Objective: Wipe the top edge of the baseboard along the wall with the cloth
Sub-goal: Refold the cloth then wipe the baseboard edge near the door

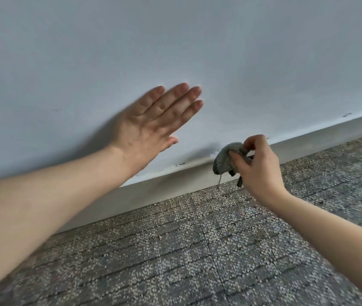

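Observation:
A white baseboard (166, 186) runs along the foot of the pale wall (197, 40), rising from lower left to upper right. My right hand (257, 164) grips a bunched grey cloth (226, 157) and holds it against the baseboard's top edge near the middle of the view. A thread and a dark corner of the cloth hang below my fingers. My left hand (151, 127) lies flat against the wall above the baseboard, fingers straight and together, to the left of the cloth.
Speckled grey carpet tiles (197, 250) cover the floor up to the baseboard. Small dark marks and chipped paint show where wall and baseboard meet, near the cloth and further right.

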